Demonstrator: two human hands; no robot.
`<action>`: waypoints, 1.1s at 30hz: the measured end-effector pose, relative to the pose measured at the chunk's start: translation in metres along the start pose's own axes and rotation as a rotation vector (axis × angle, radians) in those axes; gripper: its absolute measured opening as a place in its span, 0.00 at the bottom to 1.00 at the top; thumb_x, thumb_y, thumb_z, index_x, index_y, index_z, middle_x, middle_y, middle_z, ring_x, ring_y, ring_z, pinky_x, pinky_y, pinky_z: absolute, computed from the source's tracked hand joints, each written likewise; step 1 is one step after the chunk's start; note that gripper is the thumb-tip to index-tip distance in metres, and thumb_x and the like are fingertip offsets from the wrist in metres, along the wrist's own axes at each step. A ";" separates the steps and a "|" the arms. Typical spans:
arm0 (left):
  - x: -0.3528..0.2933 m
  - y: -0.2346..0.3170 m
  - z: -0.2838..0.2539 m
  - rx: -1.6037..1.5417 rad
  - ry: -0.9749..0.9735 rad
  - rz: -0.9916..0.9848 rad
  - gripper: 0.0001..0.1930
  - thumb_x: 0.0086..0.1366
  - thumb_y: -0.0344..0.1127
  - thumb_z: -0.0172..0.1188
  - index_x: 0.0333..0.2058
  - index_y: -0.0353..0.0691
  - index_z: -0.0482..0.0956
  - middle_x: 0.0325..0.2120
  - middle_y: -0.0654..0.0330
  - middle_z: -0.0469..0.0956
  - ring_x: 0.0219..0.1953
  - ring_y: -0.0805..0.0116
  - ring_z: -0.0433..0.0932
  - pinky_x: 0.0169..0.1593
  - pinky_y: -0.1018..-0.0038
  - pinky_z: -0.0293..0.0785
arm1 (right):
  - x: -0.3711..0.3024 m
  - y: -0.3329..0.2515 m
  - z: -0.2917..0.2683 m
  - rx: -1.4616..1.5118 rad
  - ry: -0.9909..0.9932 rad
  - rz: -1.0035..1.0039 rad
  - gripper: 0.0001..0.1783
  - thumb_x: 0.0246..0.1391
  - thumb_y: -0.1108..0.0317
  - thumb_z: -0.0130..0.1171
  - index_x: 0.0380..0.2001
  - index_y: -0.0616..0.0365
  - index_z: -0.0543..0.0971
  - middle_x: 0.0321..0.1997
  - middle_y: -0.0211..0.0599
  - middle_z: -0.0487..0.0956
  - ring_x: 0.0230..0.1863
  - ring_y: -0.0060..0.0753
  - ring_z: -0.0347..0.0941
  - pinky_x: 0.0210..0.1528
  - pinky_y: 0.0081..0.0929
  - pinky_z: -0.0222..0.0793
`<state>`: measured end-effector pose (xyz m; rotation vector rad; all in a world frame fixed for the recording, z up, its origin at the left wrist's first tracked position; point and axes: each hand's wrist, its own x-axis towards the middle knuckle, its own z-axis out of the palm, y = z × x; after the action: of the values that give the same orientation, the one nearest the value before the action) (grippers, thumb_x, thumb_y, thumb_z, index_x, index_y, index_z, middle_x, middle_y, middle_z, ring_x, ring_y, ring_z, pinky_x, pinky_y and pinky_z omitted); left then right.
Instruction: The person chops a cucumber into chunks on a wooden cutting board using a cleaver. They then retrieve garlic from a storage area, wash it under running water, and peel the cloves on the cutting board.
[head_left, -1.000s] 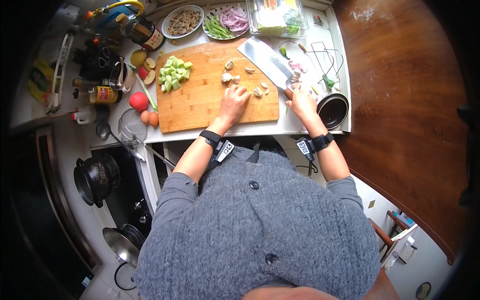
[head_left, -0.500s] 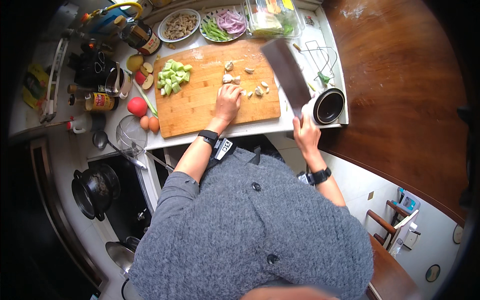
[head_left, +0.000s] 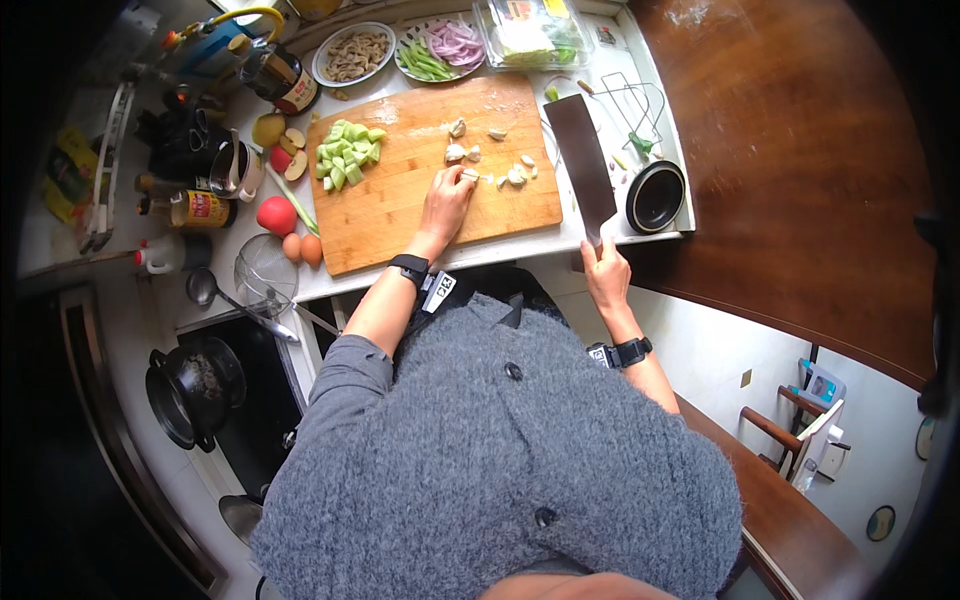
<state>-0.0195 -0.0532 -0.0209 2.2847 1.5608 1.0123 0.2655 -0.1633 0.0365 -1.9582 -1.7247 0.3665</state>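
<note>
At the front middle of the wooden cutting board [head_left: 400,215], my left hand [head_left: 447,207] is closed, its thumb and fingertips pinching what looks like a garlic clove [head_left: 470,175]. More garlic cloves [head_left: 515,176] lie loose just to its right, and a few garlic pieces [head_left: 456,152] sit beyond the fingers. My right hand [head_left: 607,274] is wrapped round the handle of a cleaver [head_left: 583,165]. The broad dark blade points away from me, off the board's right edge. Chopped pale green chunks [head_left: 348,152] are heaped at the board's far left.
Behind the board stand a plate of cooked-looking strips [head_left: 354,54], a plate of sliced onion and green pieces [head_left: 455,46] and a clear plastic box [head_left: 527,35]. Right of the cleaver are a dark round bowl [head_left: 656,196] and a wire rack [head_left: 630,105]. Eggs [head_left: 302,249] and a tomato [head_left: 277,215] sit left.
The cleaver has come slightly nearer to me and its blade is no longer blurred. My left hand stays by the garlic, with its fingers shifted a little.
</note>
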 end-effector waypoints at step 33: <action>0.013 -0.021 0.020 -0.191 0.083 -0.086 0.24 0.56 0.20 0.45 0.54 0.33 0.67 0.49 0.44 0.73 0.54 0.48 0.70 0.58 0.64 0.66 | -0.008 0.028 0.011 0.015 -0.227 -0.082 0.20 0.54 0.51 0.57 0.38 0.57 0.73 0.26 0.47 0.79 0.29 0.52 0.77 0.29 0.42 0.72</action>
<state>-0.0195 -0.0291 -0.0411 2.0557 1.5071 1.1920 0.2820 -0.1714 0.0116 -1.8884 -1.9292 0.5897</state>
